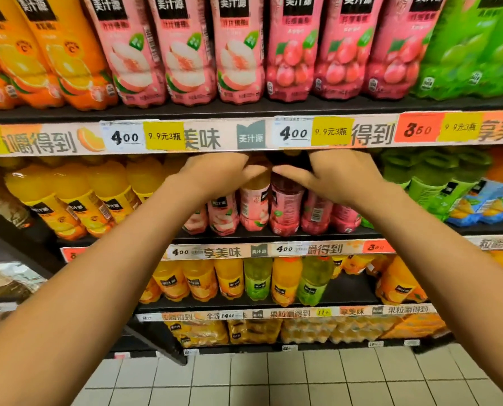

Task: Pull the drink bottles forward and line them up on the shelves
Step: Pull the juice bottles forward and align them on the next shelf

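Observation:
Both my hands reach into the second shelf (273,233) among pink juice bottles. My left hand (221,174) curls over the top of a pale peach bottle (254,206); its fingertips are blurred. My right hand (329,177) lies over the tops of the red-pink bottles (285,206), thumb pointing left toward the left hand, fingers reaching back out of sight under the shelf strip. Whether either hand truly grips a bottle neck is hidden. More pink bottles (317,212) stand under my right wrist.
Orange bottles (77,200) fill the shelf's left, green bottles (420,183) its right. The upper shelf (244,108) holds large orange, pink and green bottles. A price strip (250,136) overhangs my hands. Lower shelves carry orange and green bottles. Tiled floor (273,376) below.

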Demonstrator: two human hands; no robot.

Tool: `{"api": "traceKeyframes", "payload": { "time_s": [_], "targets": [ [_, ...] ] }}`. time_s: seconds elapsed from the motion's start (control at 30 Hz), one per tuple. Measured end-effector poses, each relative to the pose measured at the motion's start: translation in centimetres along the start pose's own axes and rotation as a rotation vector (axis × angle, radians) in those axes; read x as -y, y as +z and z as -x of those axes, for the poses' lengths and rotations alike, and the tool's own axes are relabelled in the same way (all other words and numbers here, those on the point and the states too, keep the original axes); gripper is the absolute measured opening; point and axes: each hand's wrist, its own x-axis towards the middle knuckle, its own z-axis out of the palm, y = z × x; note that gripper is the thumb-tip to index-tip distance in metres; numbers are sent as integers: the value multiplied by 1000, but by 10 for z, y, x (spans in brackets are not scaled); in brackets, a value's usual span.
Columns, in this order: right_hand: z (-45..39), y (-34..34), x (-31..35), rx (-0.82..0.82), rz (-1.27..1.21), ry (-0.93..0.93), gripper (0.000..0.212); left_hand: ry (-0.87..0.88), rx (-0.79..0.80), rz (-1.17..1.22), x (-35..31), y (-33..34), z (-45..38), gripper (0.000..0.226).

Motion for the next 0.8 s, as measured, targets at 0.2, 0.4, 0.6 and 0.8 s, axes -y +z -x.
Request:
{"api": "traceKeyframes", "payload": {
  "time_s": [0.2,0.4,0.6,0.8],
  "targets": [
    [-1,9,-9,-53,-117,-81,58,-107,-9,25,-9,-2,1,65],
    [-4,8,-18,45,-138,-164,57,-48,34,11,-9,-9,7,65],
    [-7,4,-18,141,-143,-160,51,22,53,31,-7,-12,8,66],
    [-9,5,-14,165,-68,-86,67,-13,-9,28,-10,-3,6,67]
  ]
}}
